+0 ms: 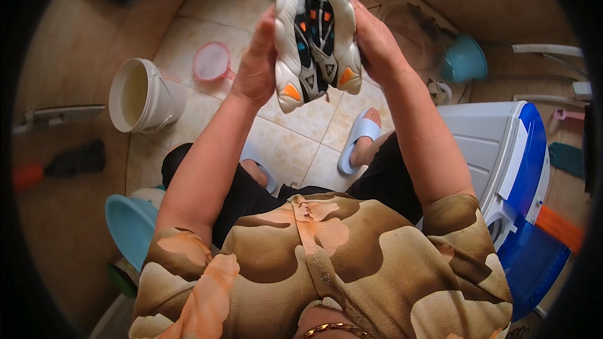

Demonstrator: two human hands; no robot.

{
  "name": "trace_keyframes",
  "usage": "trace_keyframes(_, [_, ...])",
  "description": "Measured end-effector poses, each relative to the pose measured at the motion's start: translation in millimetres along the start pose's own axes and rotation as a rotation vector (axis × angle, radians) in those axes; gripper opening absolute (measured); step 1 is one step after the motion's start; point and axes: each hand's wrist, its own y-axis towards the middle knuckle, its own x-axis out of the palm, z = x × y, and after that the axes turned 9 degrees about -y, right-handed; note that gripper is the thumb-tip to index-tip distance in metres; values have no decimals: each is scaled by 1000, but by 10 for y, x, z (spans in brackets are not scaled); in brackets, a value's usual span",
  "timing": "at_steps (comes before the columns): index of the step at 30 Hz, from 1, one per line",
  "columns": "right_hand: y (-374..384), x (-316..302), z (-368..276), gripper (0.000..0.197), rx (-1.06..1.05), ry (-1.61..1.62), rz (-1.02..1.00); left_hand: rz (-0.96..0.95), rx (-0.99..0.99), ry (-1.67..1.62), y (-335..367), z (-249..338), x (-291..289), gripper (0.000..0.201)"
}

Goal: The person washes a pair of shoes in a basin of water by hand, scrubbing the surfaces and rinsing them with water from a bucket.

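A pair of white and black sneakers (pixel 289 37) with orange patches is held up in front of me, over the tiled floor. The two shoes stand side by side, their dark uppers facing each other and thick pale soles outward. My left hand (pixel 256 66) is closed against the outer side of the left shoe. Against the right shoe's outer side presses my right hand (pixel 375 41), also closed on it. The fingertips of both hands are largely hidden behind the shoes.
A white bucket (pixel 162 103) stands at the left, with a pink mesh strainer (pixel 212 61) on the floor nearby. At the right are a white and blue washing machine (pixel 480 129) and a teal bucket (pixel 466 59). A light-blue basin (pixel 129 229) sits at lower left.
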Motion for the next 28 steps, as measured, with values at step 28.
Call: trace_keyframes(28, [561,118,840,40,192,8,103,469,-355,-448,151,-694,-1268,67])
